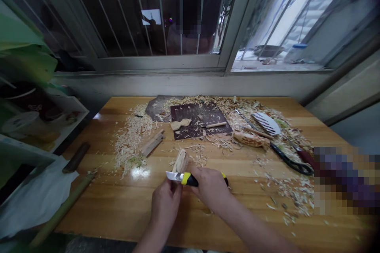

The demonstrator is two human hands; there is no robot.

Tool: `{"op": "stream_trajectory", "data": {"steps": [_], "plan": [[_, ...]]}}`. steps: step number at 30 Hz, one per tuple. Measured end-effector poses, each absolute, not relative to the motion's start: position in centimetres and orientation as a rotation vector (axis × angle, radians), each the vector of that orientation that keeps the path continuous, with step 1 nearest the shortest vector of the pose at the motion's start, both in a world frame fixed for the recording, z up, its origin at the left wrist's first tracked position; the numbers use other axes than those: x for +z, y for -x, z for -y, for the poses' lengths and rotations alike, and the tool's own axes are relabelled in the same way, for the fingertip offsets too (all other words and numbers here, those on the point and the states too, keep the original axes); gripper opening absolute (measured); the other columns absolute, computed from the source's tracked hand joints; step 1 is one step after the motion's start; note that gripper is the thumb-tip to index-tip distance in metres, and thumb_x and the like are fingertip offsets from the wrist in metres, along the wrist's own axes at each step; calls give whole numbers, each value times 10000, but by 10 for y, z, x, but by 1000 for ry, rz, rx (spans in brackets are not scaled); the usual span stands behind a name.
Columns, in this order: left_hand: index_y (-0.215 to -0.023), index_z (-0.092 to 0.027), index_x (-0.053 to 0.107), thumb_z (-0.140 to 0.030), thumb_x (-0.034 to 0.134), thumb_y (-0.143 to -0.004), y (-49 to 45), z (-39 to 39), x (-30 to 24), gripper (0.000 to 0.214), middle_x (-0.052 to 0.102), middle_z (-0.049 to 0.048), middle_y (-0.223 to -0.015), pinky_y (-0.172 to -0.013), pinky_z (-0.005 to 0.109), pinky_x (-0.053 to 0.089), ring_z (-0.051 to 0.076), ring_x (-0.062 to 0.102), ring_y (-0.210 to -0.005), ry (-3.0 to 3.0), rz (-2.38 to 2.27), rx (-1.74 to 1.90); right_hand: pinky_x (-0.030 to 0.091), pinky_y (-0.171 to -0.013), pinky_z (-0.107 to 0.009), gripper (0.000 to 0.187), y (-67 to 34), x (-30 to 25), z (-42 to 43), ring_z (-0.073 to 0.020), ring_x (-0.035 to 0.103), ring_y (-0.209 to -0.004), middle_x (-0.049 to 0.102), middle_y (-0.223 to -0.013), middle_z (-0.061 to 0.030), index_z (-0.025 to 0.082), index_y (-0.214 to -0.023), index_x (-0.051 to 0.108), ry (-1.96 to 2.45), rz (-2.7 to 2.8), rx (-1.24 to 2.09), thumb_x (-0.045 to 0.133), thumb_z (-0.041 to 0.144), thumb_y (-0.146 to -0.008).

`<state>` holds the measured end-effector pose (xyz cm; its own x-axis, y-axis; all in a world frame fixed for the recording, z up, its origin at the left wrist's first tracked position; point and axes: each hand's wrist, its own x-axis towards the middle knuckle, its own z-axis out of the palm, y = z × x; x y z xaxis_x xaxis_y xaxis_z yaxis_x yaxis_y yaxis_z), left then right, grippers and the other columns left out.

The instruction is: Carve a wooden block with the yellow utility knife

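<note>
Near the front middle of the table, my left hand (166, 197) is closed round the lower end of a short, pale piece of wood (181, 159), which points up and away from me. My right hand (209, 185) grips a yellow-and-black utility knife (190, 179). Its blade points left and lies across the wood just above my left fingers. Farther back, a carved wooden piece with a narrowed waist (181, 123) rests at the left edge of a dark square mat (197, 116). A thin stick-handled tool (216, 125) lies on that mat.
Wood shavings (130, 132) ring the work area. Left are a split wood block (152, 143), a dark stick (76, 157) and a long greenish stick (67, 203). Right are a peeled wood piece (251, 140), a white comb-like brush (266, 123) and a black-handled tool (291, 160). A barred window stands behind.
</note>
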<state>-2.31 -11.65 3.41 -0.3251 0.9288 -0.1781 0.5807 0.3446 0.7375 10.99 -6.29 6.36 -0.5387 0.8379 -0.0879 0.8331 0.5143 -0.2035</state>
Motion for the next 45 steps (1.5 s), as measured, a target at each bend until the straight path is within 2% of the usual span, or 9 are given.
{"op": "stream_trajectory", "data": {"steps": [10,16,19,26,31,37,40,43,45], "plan": [[-710,-168,557,-396,419,-778,20,120,32,275,655,63,-648,-528,232,343,180,600,-603,-1313,-2076,713,314,-568,-235,129,-117,45,26,-179,596,-750,656,-803,-18,241,-834,557,1749,2538,286,501,330,-758],[-791,-173,573,-402,416,-780,22,126,32,278,679,68,-735,-582,239,392,189,625,-675,-1263,-2030,753,297,-518,-258,251,-146,37,-10,-228,604,-683,659,-764,-86,217,-879,585,2057,2330,274,424,386,-787],[-798,-166,576,-406,435,-770,23,125,28,280,684,83,-763,-600,252,411,204,631,-704,-1235,-2016,784,290,-519,-258,264,-156,35,-13,-232,600,-692,660,-777,-87,221,-904,585,2066,2297,320,436,396,-774],[-941,-123,562,-297,560,-703,37,101,27,295,662,121,-979,-793,304,444,218,605,-917,-998,-1599,1072,304,-532,-222,239,-164,33,-7,-170,578,-694,651,-780,-34,236,-861,587,1937,2260,513,416,386,-789],[-967,-112,568,-251,665,-620,57,69,41,386,642,118,-1042,-882,343,408,226,584,-961,-927,-1251,1128,328,-529,-216,273,-159,37,-11,-145,516,-614,579,-646,6,198,-775,572,1633,2035,837,433,433,-773],[-1028,-136,591,-230,681,-626,69,44,57,422,646,83,-1023,-849,338,424,230,573,-967,-1001,-975,929,326,-481,-186,298,-136,50,-17,-95,458,-560,546,-674,37,191,-855,553,1316,1702,1349,517,455,-725],[-1063,-144,585,-242,697,-609,73,29,58,478,661,74,-950,-809,333,445,212,599,-886,-1051,-906,836,292,-420,-175,305,-131,52,-21,-70,405,-472,490,-586,60,185,-785,528,1273,1581,1552,561,474,-692],[-1078,-131,564,-333,694,-597,71,8,51,537,672,59,-738,-650,321,488,187,622,-676,-1012,-1203,1024,279,-383,-182,345,-130,50,-27,-68,377,-398,424,-483,86,193,-736,473,1345,1368,1586,593,504,-646],[-1127,-121,511,-393,640,-638,66,-4,43,575,660,109,-882,-700,350,483,213,619,-779,-968,-1379,1254,292,-379,-191,385,-127,51,-31,-80,399,-385,440,-472,87,196,-766,458,1371,1240,1536,620,506,-606]]}}
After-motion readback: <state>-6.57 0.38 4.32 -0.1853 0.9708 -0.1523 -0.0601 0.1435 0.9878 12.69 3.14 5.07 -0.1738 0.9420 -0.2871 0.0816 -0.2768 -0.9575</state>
